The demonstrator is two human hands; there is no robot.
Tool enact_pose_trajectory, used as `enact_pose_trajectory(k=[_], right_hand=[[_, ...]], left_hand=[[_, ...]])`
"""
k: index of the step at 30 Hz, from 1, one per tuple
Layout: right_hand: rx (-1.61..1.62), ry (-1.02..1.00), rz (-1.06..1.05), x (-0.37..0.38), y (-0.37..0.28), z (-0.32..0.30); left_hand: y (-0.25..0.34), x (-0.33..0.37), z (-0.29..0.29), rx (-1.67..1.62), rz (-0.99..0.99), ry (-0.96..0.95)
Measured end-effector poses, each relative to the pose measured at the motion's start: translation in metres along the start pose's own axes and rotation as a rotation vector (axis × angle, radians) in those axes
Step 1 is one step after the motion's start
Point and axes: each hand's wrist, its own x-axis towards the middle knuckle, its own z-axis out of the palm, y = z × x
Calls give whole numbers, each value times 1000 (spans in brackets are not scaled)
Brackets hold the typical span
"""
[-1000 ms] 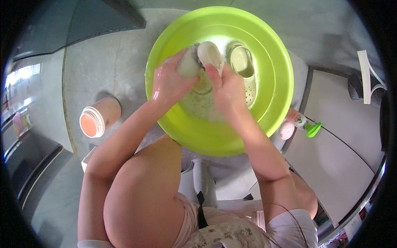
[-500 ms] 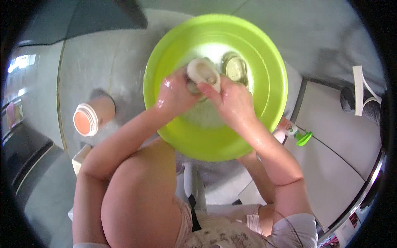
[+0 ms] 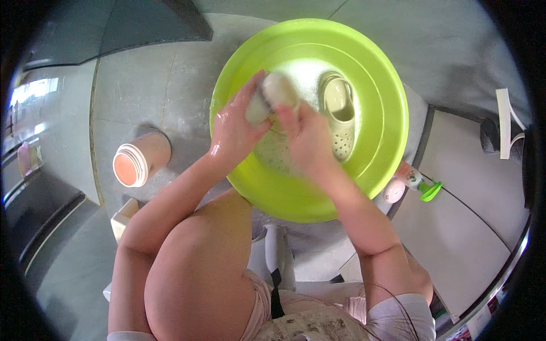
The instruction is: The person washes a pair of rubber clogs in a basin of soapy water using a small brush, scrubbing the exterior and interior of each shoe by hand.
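Over a lime-green basin (image 3: 398, 108) my two hands work close together. My left hand (image 3: 232, 132) is wet and closed around a pale clog (image 3: 257, 111), mostly covered by the fingers. Against it, my right hand (image 3: 310, 139) grips an off-white oval thing (image 3: 278, 88), blurred by motion; its kind cannot be made out. Another pale green clog (image 3: 342, 142) lies in the basin to the right of my hands, its toe with holes pointing toward me. Whitish, sudsy water (image 3: 304, 71) covers part of the basin's bottom.
A peach-coloured tub (image 3: 152, 152) with a threaded neck lies on the grey floor to the left. Beyond the basin's right rim are a bottle with a green pump top (image 3: 430, 191) and a small pale pink rounded thing (image 3: 394, 190). A white bracket-like piece (image 3: 503, 122) stands far right.
The off-white thing has tilted and shifted between my hands. The clog in the basin shows more fully, its holed toe now uncovered. The whole view has shifted slightly.
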Motion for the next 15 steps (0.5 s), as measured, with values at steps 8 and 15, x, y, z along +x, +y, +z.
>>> enact_pose_trajectory(k=[8, 15], right_hand=[[251, -112, 295, 6, 8, 25], [285, 10, 226, -16, 26, 47]], left_hand=[[-2, -18, -13, -78, -128, -5], [-31, -25, -5, -365, -40, -105]])
